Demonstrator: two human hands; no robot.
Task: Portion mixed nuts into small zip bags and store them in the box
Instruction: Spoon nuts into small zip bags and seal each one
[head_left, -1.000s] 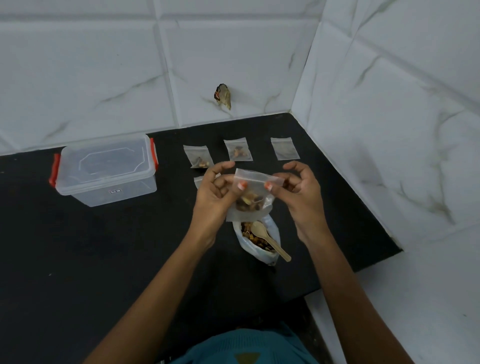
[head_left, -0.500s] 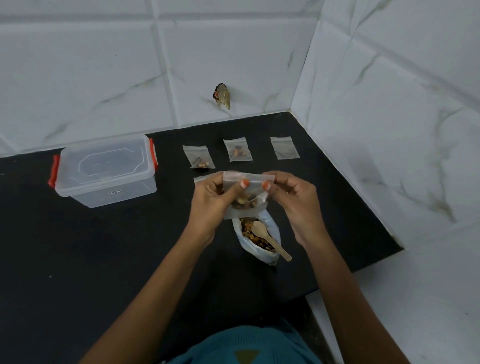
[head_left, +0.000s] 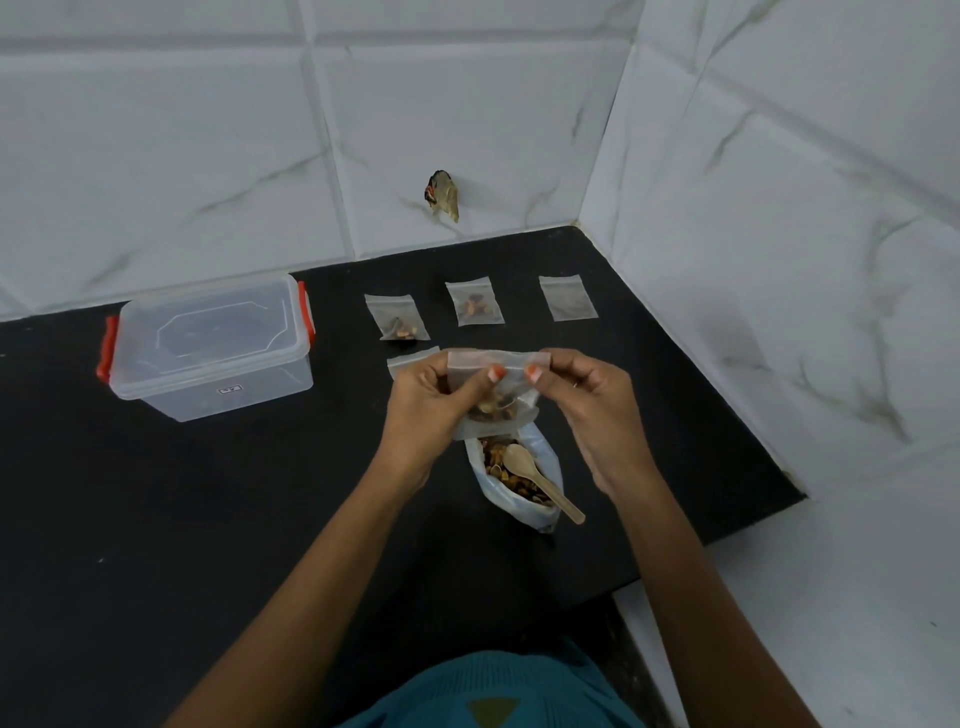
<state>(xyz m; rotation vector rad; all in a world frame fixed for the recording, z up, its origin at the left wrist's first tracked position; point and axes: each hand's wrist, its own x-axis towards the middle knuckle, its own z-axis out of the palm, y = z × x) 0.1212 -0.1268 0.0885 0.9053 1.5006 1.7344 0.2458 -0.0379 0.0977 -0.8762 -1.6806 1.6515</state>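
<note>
Supply pouch (head_left: 548, 452) of mixed nuts lies open on the black surface (head_left: 208, 519) nearest me, with a wooden spoon (head_left: 519, 460) resting in it. Just above it, I see the left hand (head_left: 423, 400) and right hand (head_left: 592, 400), their fingers pinching the top edge of a small zip bag (head_left: 493, 359) holding nuts. Beyond lie three small bags (head_left: 475, 301) in a row. The lidded box (head_left: 208, 348) sits well apart, far left.

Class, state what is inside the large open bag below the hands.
Mixed nuts and a wooden spoon, its handle poking over the rim. The held zip bag covers the large bag's far end.
</note>
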